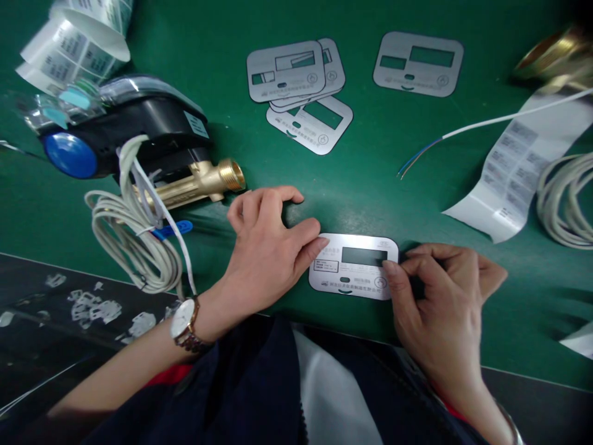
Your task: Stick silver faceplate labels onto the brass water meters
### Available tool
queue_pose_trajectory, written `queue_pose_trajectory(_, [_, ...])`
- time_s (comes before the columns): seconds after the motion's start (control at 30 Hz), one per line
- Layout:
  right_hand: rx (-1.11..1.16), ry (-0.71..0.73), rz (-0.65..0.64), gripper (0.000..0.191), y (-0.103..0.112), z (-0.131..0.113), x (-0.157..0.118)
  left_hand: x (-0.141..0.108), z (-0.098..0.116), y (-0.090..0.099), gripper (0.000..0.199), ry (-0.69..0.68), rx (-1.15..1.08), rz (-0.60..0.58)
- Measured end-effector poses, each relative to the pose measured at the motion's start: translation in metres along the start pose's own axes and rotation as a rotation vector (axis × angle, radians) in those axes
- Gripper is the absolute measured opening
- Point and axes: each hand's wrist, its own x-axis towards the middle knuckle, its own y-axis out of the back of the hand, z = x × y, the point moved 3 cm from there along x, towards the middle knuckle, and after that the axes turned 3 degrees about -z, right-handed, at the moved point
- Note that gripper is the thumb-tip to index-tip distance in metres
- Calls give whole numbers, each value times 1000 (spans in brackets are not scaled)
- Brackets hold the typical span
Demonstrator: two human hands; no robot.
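Note:
A silver faceplate (364,290) with a dark-edged window and printed text is at the near edge of the green table, between my hands. My left hand (266,247) pinches its upper left corner with thumb and forefinger, the other fingers curled away. At the right edge, my right hand (440,296) has its thumb on the front and its curled fingers at the side and behind. A small rectangular sticker (326,266) sits at the plate's left, next to the window. Whether the plate touches the table is hard to tell.
Further back are a stack of similar faceplates (287,71) and a single faceplate (419,65). A brass-bodied meter (157,123) with coiled grey cable (134,247) stands at left. Label strips (509,167) (76,49) lie at both sides. A white cable (491,120) with bare wire ends reaches in from the right.

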Motion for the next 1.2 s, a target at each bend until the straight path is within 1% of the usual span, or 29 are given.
queue_pose_trajectory(0.53, [-11, 5, -1, 26, 0, -1, 0, -1, 0, 0, 31, 15, -1, -29])
queue_pose_trajectory(1.2, [-13, 1, 1, 27, -1, -1, -1, 1, 1, 0, 35, 15, 9, 2])
